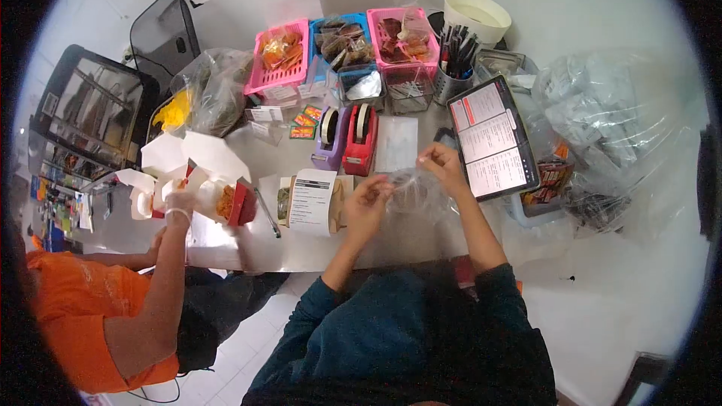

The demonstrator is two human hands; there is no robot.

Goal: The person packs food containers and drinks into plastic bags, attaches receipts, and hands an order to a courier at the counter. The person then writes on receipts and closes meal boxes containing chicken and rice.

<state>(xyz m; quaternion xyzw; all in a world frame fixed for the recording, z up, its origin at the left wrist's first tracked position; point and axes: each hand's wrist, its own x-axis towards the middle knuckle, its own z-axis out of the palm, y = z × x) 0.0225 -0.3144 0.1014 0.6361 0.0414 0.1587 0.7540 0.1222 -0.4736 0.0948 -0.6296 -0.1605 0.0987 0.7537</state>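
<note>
In the head view, a clear plastic bag (414,194) hangs over the table's front part, its top edge between my two hands. My left hand (367,204) is closed on the left end of that edge, fingers pinched. The right end is pinched by my right hand (445,168), a little higher. Just left of my left hand lies a small brown carton (338,207) with a printed receipt (311,199) on its top. A tablet (492,139) with lists on its screen leans close to my right hand.
A purple tape dispenser (329,150) and a red one (362,143) stand behind the carton. Farther back are pink baskets (277,79) of packets and a pen cup (451,86). At left, a co-worker's hand (179,203) reaches into open food boxes (241,204). A pen (267,212) lies between.
</note>
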